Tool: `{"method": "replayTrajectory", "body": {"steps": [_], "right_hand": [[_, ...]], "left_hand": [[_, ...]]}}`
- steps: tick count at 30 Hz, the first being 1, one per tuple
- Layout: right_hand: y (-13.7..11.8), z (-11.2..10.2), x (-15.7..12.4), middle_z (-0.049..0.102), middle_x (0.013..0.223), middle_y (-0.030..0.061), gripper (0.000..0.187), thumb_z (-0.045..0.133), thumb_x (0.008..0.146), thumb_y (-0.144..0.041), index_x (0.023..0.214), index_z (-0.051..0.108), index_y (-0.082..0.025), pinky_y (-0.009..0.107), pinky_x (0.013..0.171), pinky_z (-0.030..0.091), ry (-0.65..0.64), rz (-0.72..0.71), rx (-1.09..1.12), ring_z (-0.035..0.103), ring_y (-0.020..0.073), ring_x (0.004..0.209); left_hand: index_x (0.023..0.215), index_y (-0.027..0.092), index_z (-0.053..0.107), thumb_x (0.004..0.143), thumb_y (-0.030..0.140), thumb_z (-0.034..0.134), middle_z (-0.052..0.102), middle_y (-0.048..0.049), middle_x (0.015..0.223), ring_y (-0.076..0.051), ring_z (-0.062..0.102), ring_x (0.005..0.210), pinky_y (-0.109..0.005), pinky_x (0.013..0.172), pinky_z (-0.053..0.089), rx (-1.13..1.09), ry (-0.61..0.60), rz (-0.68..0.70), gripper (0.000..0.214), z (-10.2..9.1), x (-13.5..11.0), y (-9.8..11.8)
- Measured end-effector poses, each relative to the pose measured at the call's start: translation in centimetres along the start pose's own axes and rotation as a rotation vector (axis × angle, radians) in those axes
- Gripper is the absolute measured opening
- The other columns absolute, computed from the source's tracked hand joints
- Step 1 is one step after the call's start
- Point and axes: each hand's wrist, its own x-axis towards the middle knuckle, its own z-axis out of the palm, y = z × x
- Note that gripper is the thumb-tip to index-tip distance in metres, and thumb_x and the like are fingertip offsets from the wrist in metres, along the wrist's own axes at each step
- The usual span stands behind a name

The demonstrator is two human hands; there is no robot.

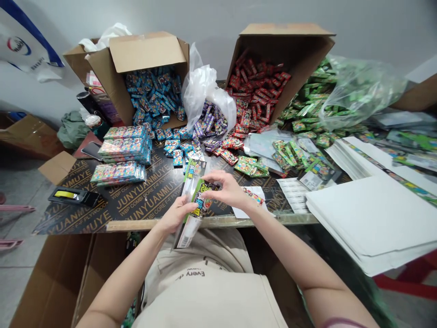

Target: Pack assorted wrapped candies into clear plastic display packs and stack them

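Note:
Just over the table's front edge, my left hand [177, 214] grips a printed plastic pouch [186, 238] with a barcode near its lower end. The pouch is tilted, its top leaning away from me. Against its face lies a green and black printed packet [202, 200]. My right hand [225, 191] has thumb and fingers curled on the upper right edge of this packet; the fingertips are partly hidden. Beyond my hands lie loose small blue packets [178, 158] and red packets [229, 156]. A white paper [244, 212] lies under my right wrist.
Open cartons hold blue packets [153, 93] and red packets [257, 89]. Purple packets [210, 120] spill from a plastic bag; green packets [314, 91] are heaped right. Wrapped bundles [119, 173], a tape dispenser [74, 196] and a phone [92, 150] stand left. White sheets [375, 214] overhang the right front.

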Motion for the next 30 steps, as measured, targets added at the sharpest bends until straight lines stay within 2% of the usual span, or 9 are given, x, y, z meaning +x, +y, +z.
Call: {"method": "replayTrajectory", "body": {"steps": [2,4,6,9,13,15,20,25,30], "right_hand": [[0.6,0.7,-0.7,0.067,0.104,0.0066,0.043,0.080,0.066,-0.050,0.099,0.070,-0.024,0.041,0.095,0.045,0.239,0.047,0.015,0.060,0.0246,0.102],[1.3,1.6,-1.3,0.062,0.120,0.0076,0.059,0.080,0.064,-0.053,0.114,0.064,-0.026,0.041,0.097,0.045,0.341,0.141,0.149,0.057,0.0257,0.113],[1.8,2.6,-1.8,0.065,0.117,0.0076,0.062,0.074,0.069,-0.057,0.121,0.060,-0.025,0.038,0.089,0.051,0.238,0.259,0.356,0.062,0.0234,0.105],[2.1,3.6,-2.0,0.072,0.091,0.0040,0.044,0.067,0.077,-0.056,0.103,0.068,-0.020,0.032,0.076,0.054,0.049,0.341,0.499,0.066,0.0191,0.082],[2.2,3.6,-1.7,0.072,0.082,0.0023,0.037,0.072,0.073,-0.052,0.085,0.069,-0.017,0.029,0.070,0.054,0.199,0.359,0.475,0.065,0.0168,0.072],[2.3,3.5,-1.7,0.072,0.082,0.0023,0.040,0.071,0.073,-0.053,0.091,0.068,-0.018,0.028,0.064,0.054,0.162,0.400,0.553,0.065,0.0158,0.069],[3.3,3.9,-2.9,0.071,0.083,0.0019,0.051,0.081,0.064,-0.040,0.106,0.064,-0.018,0.026,0.059,0.054,-0.198,0.418,0.668,0.066,0.0155,0.068],[4.9,4.0,-3.1,0.071,0.081,0.0018,0.038,0.077,0.067,-0.036,0.096,0.064,-0.017,0.030,0.067,0.055,0.067,0.409,0.476,0.067,0.0176,0.072],[4.3,2.5,-1.1,0.069,0.099,0.0047,0.053,0.075,0.068,-0.046,0.112,0.056,-0.023,0.031,0.078,0.053,0.368,0.319,0.514,0.065,0.0186,0.088]], "left_hand": [[0.092,0.012,0.071,0.066,0.043,0.076,0.073,-0.0069,0.082,-0.023,0.066,0.079,-0.032,0.078,0.049,-0.009,0.072,-0.002,0.041,0.0,-0.1,-0.1],[0.093,0.012,0.070,0.069,0.045,0.072,0.072,-0.0063,0.077,-0.022,0.066,0.075,-0.032,0.075,0.049,-0.020,0.120,-0.015,0.041,-0.3,0.0,-0.2],[0.090,0.013,0.069,0.073,0.047,0.068,0.070,-0.0048,0.073,-0.021,0.064,0.072,-0.031,0.072,0.048,0.038,0.139,0.008,0.039,-0.6,0.0,-0.3],[0.071,0.013,0.066,0.077,0.048,0.064,0.062,-0.0009,0.062,-0.016,0.056,0.064,-0.025,0.065,0.043,0.324,0.211,0.151,0.035,-1.1,0.2,-0.4],[0.047,0.016,0.046,0.078,0.052,0.061,0.040,0.0039,0.047,-0.009,0.035,0.049,-0.023,0.050,0.028,0.588,0.286,0.238,0.050,-1.3,0.5,-0.3],[0.046,0.016,0.043,0.078,0.054,0.060,0.036,0.0043,0.046,-0.008,0.031,0.048,-0.023,0.048,0.024,0.595,0.294,0.246,0.053,-1.5,0.9,-0.1],[0.061,0.013,0.061,0.080,0.054,0.058,0.056,-0.0005,0.056,-0.012,0.048,0.054,-0.023,0.053,0.038,0.465,0.338,0.267,0.045,-2.7,2.6,0.4],[0.094,0.013,0.069,0.073,0.040,0.072,0.071,-0.0057,0.087,-0.019,0.064,0.076,-0.029,0.072,0.049,0.411,0.166,0.254,0.034,-3.7,3.6,-0.8],[0.088,0.014,0.071,0.066,0.035,0.078,0.072,-0.0058,0.084,-0.023,0.066,0.084,-0.033,0.080,0.050,0.393,0.063,0.170,0.031,-3.1,3.6,-2.2]]}}
